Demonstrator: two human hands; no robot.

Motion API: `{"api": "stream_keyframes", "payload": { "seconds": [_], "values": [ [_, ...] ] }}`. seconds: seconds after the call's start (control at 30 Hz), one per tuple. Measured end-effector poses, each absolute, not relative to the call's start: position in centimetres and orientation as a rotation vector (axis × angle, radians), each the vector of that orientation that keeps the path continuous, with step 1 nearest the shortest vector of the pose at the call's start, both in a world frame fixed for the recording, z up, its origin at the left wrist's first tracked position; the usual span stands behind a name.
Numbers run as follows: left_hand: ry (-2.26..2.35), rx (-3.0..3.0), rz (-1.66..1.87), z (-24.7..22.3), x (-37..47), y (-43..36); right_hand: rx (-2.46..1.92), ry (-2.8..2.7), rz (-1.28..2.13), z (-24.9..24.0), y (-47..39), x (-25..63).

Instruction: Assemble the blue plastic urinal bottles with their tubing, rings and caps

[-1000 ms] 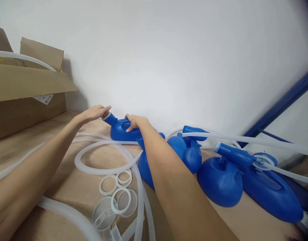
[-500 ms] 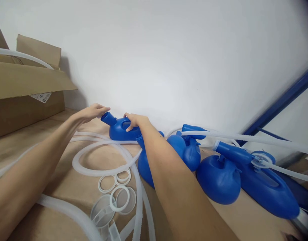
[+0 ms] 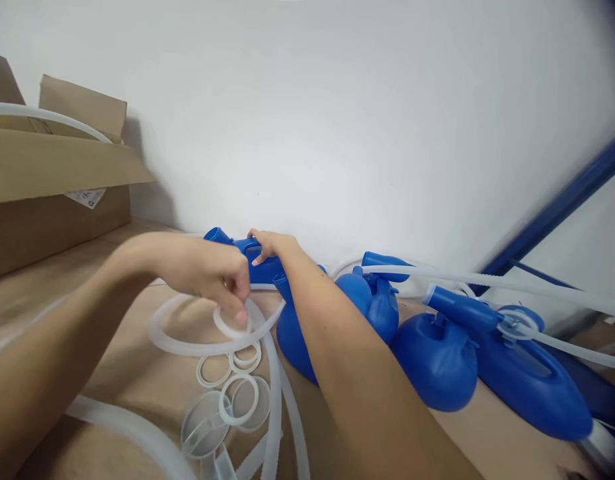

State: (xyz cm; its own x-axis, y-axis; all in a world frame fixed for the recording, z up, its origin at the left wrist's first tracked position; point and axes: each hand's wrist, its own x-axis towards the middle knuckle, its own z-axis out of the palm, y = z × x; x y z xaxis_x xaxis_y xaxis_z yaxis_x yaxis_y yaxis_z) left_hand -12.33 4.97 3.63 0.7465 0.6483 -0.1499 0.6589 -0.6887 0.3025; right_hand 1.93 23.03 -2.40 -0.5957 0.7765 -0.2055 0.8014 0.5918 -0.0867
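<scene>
My left hand (image 3: 210, 270) is closed in a pinch on a white plastic ring (image 3: 222, 325), held low over the coiled translucent hose (image 3: 172, 345). Behind it, my right hand (image 3: 270, 245) grips the handle of a blue urinal bottle (image 3: 265, 272) close to the wall. The bottle's open neck (image 3: 217, 235) points up and to the left; my left hand and wrist hide part of its body. Several loose white rings (image 3: 213, 372) and clear round lids (image 3: 205, 423) lie on the brown surface in front. My right forearm partly covers another blue bottle (image 3: 292, 340).
More blue bottles (image 3: 435, 363) stand and lie to the right, some with white hoses (image 3: 437, 272) over or attached to them. An open cardboard box (image 3: 62, 220) is at the left, a hose (image 3: 47, 112) across its top. The white wall (image 3: 307, 133) rises behind; a blue bar (image 3: 562, 200) slants at right.
My left hand has left the bottle's neck, coming toward me and right, and a white ring now shows at its fingertips. My right hand stays on the bottle's handle.
</scene>
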Motion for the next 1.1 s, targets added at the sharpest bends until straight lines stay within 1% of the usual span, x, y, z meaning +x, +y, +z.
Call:
{"api": "stream_keyframes", "payload": {
  "seconds": [0.1,0.17,0.23,0.3,0.37,0.43,0.5,0.53,0.6,0.73,0.9,1.1],
  "values": [
    [0.735,2.398,-0.294,2.6,-9.1,3.8,1.331,2.607,-0.279,-1.7,23.1,1.8],
    [0.573,2.315,-0.363,1.9,-7.8,4.1,1.349,2.554,-0.303,-1.0,23.4,2.2],
    [0.528,2.297,-0.355,1.4,-7.7,5.0,1.426,2.464,-0.318,-0.1,24.0,3.2],
    [0.630,2.353,-0.249,1.2,-8.6,6.5,1.524,2.340,-0.335,0.9,24.7,4.8],
    [0.854,2.454,-0.073,1.2,-10.3,8.5,1.557,2.225,-0.389,1.8,25.5,7.0],
    [1.198,2.574,0.144,0.8,-12.3,10.7,1.555,2.126,-0.467,2.6,26.3,9.4],
    [1.646,2.650,0.355,0.0,-14.2,12.8,1.564,2.056,-0.508,2.8,26.9,11.8],
    [1.861,2.645,0.408,-0.6,-14.9,13.7,1.575,2.036,-0.503,2.7,27.2,12.8],
    [2.124,2.573,0.354,-2.0,-16.1,15.2,1.598,1.991,-0.462,2.0,27.6,14.6],
    [2.037,2.479,0.120,-4.3,-17.3,17.1,1.583,1.921,-0.460,-0.5,28.1,17.1],
    [1.994,2.488,0.126,-5.1,-18.1,18.4,1.560,1.888,-0.496,-2.4,28.7,18.0],
    [1.921,2.528,0.138,-5.5,-18.8,19.3,1.503,1.861,-0.476,-3.2,28.7,15.7]
  ]
}}
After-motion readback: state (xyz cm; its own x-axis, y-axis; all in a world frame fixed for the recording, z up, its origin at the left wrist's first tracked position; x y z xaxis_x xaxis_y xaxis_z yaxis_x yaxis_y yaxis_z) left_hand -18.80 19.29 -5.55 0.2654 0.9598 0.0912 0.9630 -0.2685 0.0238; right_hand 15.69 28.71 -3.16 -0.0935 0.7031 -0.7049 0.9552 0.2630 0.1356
